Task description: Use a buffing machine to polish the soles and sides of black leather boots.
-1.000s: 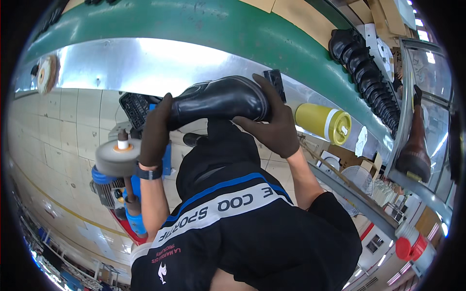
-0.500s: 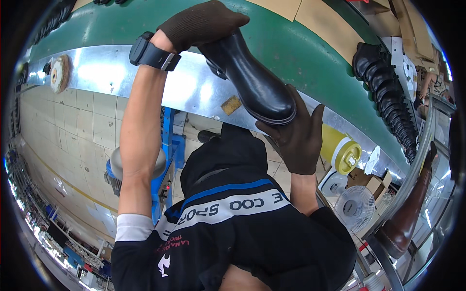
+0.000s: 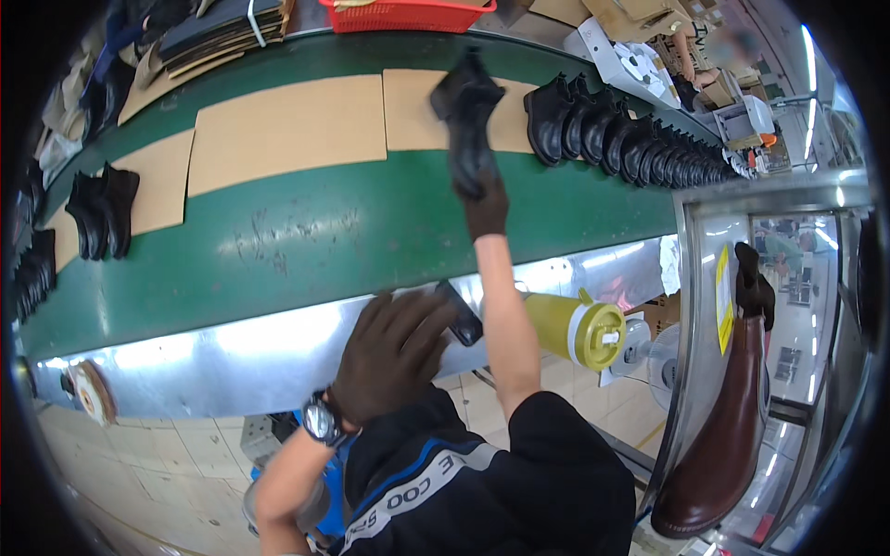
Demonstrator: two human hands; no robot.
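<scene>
My right hand (image 3: 487, 211), in a dark brown knit glove, is closed around the toe end of a black ankle boot (image 3: 470, 125). Arm stretched out, it holds the boot over the far side of the green bench (image 3: 297, 218), before a cardboard sheet (image 3: 408, 109); the boot is blurred by motion. My left hand (image 3: 394, 347), gloved alike, is over the bench's metal front edge, fingers extended and somewhat blurred, with nothing seen in them. Beside its fingertips lies a dark flat object (image 3: 461, 315), perhaps a phone.
A row of black boots (image 3: 603, 134) stands at the far right, and several more boots (image 3: 100, 213) are at the left. An olive jug (image 3: 565, 329) is by my right forearm. A red basket (image 3: 413, 17) sits behind the bench. A brown boot-shaped thing (image 3: 718, 445) stands at right.
My left hand has let go of the boot's upper end and come back to the bench's front edge. My right hand has carried the boot away from me across the bench. The view has shifted.
</scene>
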